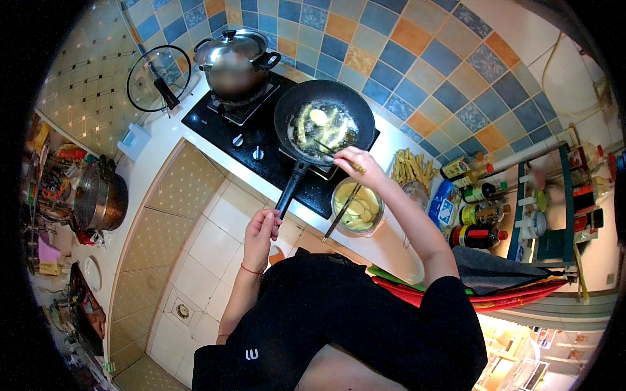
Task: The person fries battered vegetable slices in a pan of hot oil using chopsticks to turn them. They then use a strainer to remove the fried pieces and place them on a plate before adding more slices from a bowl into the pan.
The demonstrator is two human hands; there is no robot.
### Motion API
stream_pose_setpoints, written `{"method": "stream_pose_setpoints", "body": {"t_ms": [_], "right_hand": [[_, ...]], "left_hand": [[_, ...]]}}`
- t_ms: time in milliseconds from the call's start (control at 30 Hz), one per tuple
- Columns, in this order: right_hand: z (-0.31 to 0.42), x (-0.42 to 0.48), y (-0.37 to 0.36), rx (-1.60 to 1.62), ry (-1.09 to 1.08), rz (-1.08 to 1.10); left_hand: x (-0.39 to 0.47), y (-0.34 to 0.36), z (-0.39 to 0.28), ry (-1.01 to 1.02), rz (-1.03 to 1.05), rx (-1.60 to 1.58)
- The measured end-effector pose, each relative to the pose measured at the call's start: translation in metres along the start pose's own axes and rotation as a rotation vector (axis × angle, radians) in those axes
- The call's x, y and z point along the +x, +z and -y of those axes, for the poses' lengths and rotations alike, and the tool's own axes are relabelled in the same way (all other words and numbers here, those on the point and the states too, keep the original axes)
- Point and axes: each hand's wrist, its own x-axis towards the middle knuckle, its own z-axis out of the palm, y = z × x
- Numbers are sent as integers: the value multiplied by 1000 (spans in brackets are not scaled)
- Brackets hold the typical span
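My left hand grips the end of the black handle of a wok, which sits on the right burner of a black gas hob. Several pale battered pieces bubble in oil inside it. Above the wok's near rim, my right hand holds chopsticks, their tips down among the pieces. Just below that hand stands a bowl of sliced, yellowish food in liquid, with another pair of dark chopsticks lying across it. Fried strips are heaped to the right.
A lidded steel pot stands on the left burner, with a glass lid beside it. Several bottles and a blue packet line the right side of the counter. A large pot stands at the left.
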Motion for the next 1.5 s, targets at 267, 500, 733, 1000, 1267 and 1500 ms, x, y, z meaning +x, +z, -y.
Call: {"method": "stream_pose_setpoints", "body": {"t_ms": [267,500,733,1000,1267,1500], "right_hand": [[-18,11,28,-319,-136,135],[-31,12,-3,356,199,-571],[-30,26,-45,891,506,-904],[-102,8,-24,1265,713,-885],[-130,7,-16,1192,755,-791],[-91,5,-3,696,734,-706]], "left_hand": [[3,-4,-1,-3,-11,37],[41,-13,36,447,-93,822],[62,-10,62,130,19,1124],[67,-11,61,75,55,1144],[66,-10,60,99,58,1125],[64,-11,60,103,37,1117]]}}
